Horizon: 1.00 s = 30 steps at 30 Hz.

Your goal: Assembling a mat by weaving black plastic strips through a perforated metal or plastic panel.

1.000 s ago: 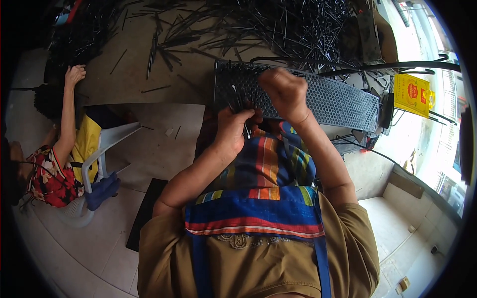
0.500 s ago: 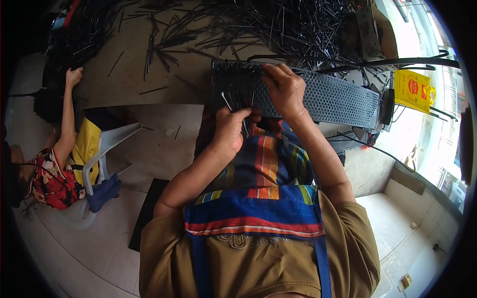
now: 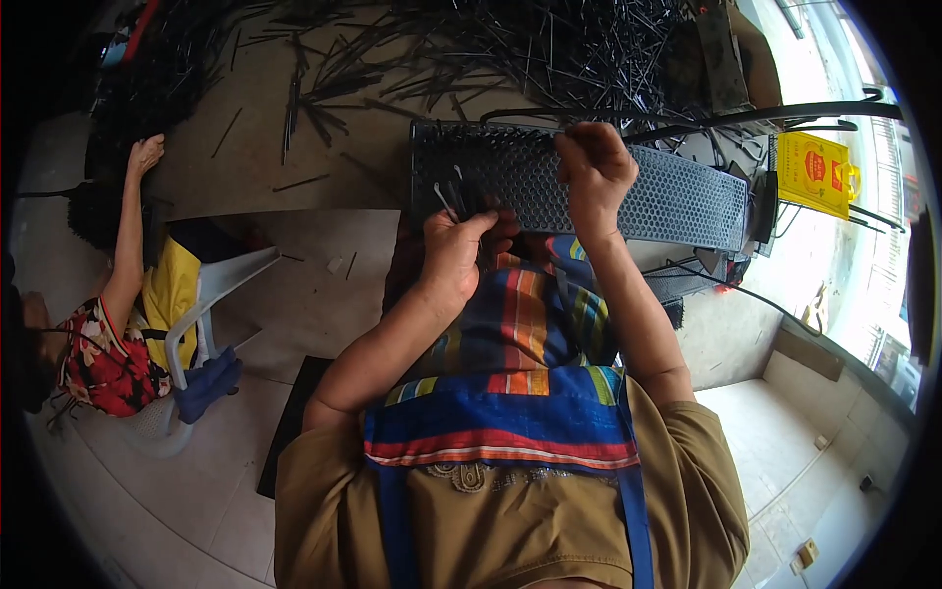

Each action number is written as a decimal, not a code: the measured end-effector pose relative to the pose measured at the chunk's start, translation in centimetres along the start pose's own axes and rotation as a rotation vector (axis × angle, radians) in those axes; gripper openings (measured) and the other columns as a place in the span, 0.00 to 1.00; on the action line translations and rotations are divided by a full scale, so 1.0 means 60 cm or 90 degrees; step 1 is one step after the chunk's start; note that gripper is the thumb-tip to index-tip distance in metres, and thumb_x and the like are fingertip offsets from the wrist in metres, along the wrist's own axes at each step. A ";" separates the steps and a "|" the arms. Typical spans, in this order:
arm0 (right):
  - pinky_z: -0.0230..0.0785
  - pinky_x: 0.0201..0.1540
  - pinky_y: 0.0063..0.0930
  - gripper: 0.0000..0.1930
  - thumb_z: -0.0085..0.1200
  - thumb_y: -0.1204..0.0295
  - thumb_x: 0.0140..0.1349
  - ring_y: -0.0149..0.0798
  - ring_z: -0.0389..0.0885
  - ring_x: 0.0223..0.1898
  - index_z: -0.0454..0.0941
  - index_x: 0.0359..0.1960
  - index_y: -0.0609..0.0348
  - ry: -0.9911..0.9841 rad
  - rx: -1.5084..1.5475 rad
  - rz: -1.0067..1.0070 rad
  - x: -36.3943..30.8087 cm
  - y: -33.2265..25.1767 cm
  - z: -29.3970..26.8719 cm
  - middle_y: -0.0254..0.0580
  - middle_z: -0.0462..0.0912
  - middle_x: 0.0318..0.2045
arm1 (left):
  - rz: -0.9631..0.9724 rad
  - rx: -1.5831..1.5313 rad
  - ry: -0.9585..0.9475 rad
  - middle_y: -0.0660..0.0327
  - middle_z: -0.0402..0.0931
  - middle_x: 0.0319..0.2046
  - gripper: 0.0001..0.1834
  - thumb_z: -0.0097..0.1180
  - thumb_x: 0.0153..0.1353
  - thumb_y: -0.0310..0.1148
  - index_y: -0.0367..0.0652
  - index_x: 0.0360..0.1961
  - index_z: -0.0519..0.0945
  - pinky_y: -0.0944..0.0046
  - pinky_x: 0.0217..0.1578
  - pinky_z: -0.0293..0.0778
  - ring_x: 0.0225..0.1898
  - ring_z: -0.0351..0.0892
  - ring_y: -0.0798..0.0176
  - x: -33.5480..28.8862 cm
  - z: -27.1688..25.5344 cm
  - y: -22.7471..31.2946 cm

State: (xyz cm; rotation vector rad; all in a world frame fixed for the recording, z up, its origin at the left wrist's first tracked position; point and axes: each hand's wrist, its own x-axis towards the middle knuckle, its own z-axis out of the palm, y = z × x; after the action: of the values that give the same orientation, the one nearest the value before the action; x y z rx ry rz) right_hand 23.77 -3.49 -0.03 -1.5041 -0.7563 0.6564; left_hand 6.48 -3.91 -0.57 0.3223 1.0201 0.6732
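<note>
A long grey panel [image 3: 677, 191] with rows of round holes lies across the table edge in front of me. Short dark rods fill holes along its far left edge. My left hand [image 3: 453, 253] is closed round a small bunch of thin dark rods [image 3: 446, 199] near the panel's left end; their tips catch the light. Above the panel's middle is my right hand [image 3: 596, 187], its fingers curled together. Whatever is between those fingertips, if anything, is too dark to make out.
Loose black rods [image 3: 579, 59] heap up at the back of the table [image 3: 211, 167]. Curved black bars and a yellow box-shaped package [image 3: 814, 175] are at the right. On the left, a co-worker's hand [image 3: 146, 154] reaches to another dark pile beside a pale plastic chair [image 3: 186, 334].
My right hand has moved right along the panel, away from its rod-filled left end. The left hand stays put; the rods in it have shifted slightly.
</note>
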 end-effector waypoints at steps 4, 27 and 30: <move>0.69 0.25 0.19 0.05 0.62 0.81 0.55 0.22 0.77 0.23 0.80 0.32 0.62 -0.025 -0.271 -0.278 0.014 0.006 0.008 0.35 0.81 0.23 | 0.002 0.010 -0.017 0.57 0.83 0.29 0.06 0.52 0.59 0.20 0.39 0.36 0.79 0.66 0.23 0.75 0.27 0.83 0.62 0.002 -0.004 -0.012; 0.65 0.20 0.15 0.07 0.59 0.83 0.57 0.20 0.74 0.20 0.78 0.37 0.62 0.038 -0.036 -0.099 0.013 0.004 -0.013 0.31 0.81 0.25 | -0.020 0.076 -0.015 0.57 0.83 0.32 0.09 0.52 0.60 0.21 0.41 0.40 0.80 0.65 0.22 0.77 0.31 0.84 0.63 0.004 0.012 -0.004; 0.68 0.26 0.16 0.05 0.60 0.81 0.57 0.21 0.77 0.23 0.78 0.34 0.63 0.032 -0.200 -0.206 0.018 0.011 -0.007 0.33 0.83 0.27 | -0.029 0.080 -0.019 0.57 0.83 0.32 0.09 0.52 0.60 0.21 0.41 0.41 0.78 0.64 0.24 0.77 0.31 0.84 0.63 0.006 0.015 -0.008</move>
State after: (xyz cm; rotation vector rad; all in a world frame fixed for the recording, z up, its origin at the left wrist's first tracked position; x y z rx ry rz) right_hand 24.85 -2.92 -0.64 -1.6243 -1.0721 0.2633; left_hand 7.58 -4.00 -0.62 0.4164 1.0397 0.5635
